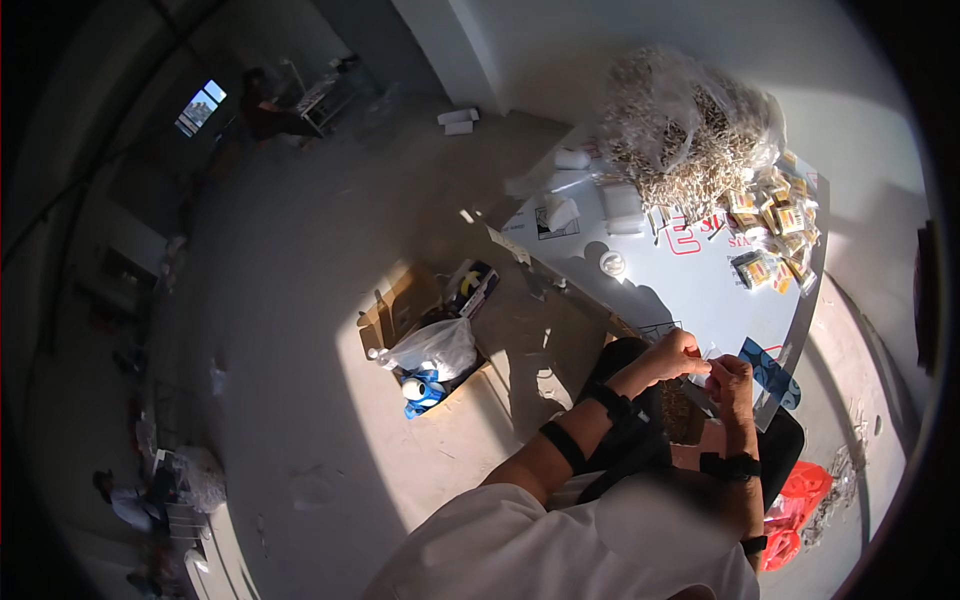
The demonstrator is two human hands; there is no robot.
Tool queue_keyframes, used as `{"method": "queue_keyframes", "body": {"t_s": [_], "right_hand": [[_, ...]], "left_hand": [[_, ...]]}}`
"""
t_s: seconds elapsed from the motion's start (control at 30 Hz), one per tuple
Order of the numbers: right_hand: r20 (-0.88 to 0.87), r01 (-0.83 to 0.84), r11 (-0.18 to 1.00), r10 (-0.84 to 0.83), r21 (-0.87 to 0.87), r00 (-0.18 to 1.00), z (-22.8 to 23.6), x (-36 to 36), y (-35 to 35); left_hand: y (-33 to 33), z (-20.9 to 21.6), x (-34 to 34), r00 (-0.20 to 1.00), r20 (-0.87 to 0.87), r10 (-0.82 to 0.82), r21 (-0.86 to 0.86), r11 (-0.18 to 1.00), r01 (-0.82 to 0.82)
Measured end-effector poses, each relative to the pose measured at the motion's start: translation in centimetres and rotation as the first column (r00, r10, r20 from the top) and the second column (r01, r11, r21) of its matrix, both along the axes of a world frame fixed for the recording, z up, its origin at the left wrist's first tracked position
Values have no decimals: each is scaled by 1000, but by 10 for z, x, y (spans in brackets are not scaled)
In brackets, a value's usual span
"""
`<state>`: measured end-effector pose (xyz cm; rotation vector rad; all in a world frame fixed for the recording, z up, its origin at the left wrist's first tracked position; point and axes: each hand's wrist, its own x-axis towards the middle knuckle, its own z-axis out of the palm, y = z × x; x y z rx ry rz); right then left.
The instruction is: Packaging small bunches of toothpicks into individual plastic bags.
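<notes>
My left hand (668, 360) and my right hand (733, 384) are close together over my lap, at the near edge of the table. Both have their fingers pinched on a small clear plastic bag (711, 354) stretched between them. What the bag contains, if anything, is too small to make out. Just right of my right hand lies a blue patterned strip (770, 374). Farther up the grey tabletop (650, 285) a small white round piece (613, 263) stands in the sunlight.
A large clear bag of thin pale sticks (690, 130) fills the table's back, beside a pile of small yellow-and-white packets (780, 220) and white rolls (624, 210). Left on the floor sits an open cardboard box (400, 305); a red plastic bag (798, 500) lies lower right. People work far left.
</notes>
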<state>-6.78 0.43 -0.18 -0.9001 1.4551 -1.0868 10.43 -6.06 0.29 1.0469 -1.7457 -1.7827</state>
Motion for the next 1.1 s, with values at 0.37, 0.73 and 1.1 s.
{"method": "queue_keyframes", "body": {"t_s": [0.37, 0.73, 1.1], "right_hand": [[-156, -51, 997, 42, -54, 987, 16, 6, 3], [-330, 18, 899, -178, -437, 927, 7, -4, 2], [-26, 20, 997, -22, -80, 999, 32, 5, 19]], "left_hand": [[12, -9, -4, 988, -41, 150, -124, 980, -154], [6, -22, -16, 941, -2, 338, -347, 882, -318], [28, -9, -38, 944, 80, 321, -437, 862, -256]]}}
